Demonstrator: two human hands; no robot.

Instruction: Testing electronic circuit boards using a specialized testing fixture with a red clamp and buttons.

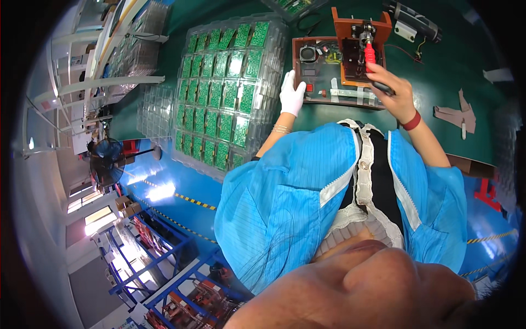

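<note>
Curled fingers of the right hand [395,97] meet the lower end of the red handle [370,56]; whether they close round it or merely press cannot be told, and a dark piece under the same fingers is too hidden to name. The handle belongs to a metal clamp [366,32] on the orange frame [345,43], which stands at the right part of the shallow box [296,52] on the green table [441,71]. It points toward the person, probably so that the bare right hand can reach it without crossing the work. Gloved in white, the left hand [292,96] grasps nothing visible: its fingers lie extended beside the box's left edge, thumb apart, perhaps to steady that side; contact is hard to confirm from above. Pale tape strips [335,89] cross the box's near part, seemingly to keep pieces there from shifting. Just left of the left hand, the clear tray [272,77] holds green boards [246,97] in rows, each in its own pocket, likely so that they stay apart and are easy to pick up. Beyond the frame, to the right, lies a dark cylinder [415,22] with loose wires, while a brown piece [456,115] rests nearer, clear of the right forearm.
</note>
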